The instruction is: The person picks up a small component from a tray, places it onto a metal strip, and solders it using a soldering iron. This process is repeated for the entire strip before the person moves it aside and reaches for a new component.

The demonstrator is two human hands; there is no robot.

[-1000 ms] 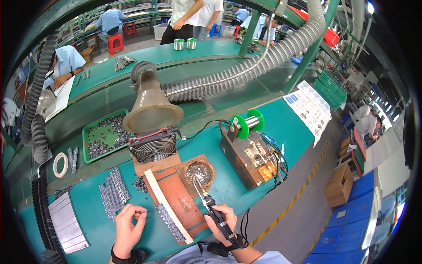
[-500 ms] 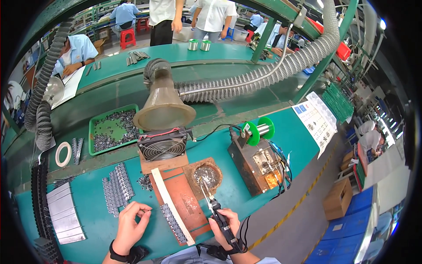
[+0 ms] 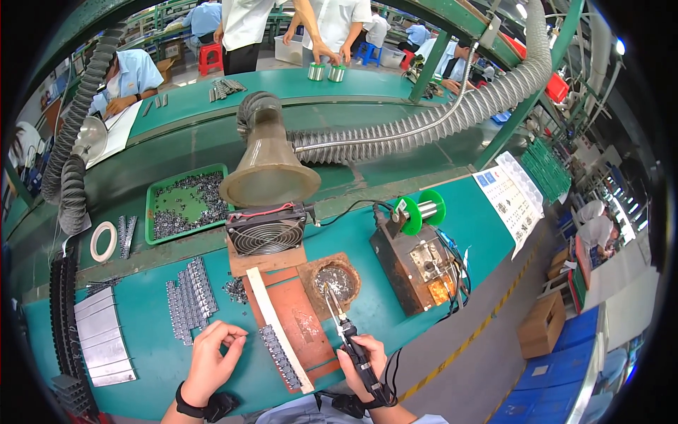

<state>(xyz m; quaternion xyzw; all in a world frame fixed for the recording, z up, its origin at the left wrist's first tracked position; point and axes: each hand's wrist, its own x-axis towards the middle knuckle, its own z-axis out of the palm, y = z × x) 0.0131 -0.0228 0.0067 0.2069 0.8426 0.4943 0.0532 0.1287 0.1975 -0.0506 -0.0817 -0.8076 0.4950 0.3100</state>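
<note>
My right hand (image 3: pixel 366 360) grips a black-handled soldering iron (image 3: pixel 351 339), cable trailing down beside the wrist. The iron's tip reaches into a round dish (image 3: pixel 355 284) holding silvery solder scraps. My left hand (image 3: pixel 214 357) hovers over the green mat, fingers curled in and thumb close to the index finger; nothing shows between them. Just right of it, a row of small circuit boards (image 3: pixel 280 355) lies along a pale wooden strip (image 3: pixel 263 297). That strip rests on a reddish-brown board (image 3: pixel 302 321). More joined circuit boards (image 3: pixel 189 297) sit beyond the left hand.
Behind the work stand a small fan (image 3: pixel 267 233) and a fume-extraction hood (image 3: pixel 272 173). A green tray (image 3: pixel 150 215) of small parts is at left, above metal plates (image 3: pixel 106 339). A soldering station (image 3: pixel 402 265) with a solder reel (image 3: pixel 429 210) is right. Several people work beyond.
Across the far bench, a person has reached down to two solder reels. The view has shifted slightly. My hands and the soldering iron hold nearly the same places.
</note>
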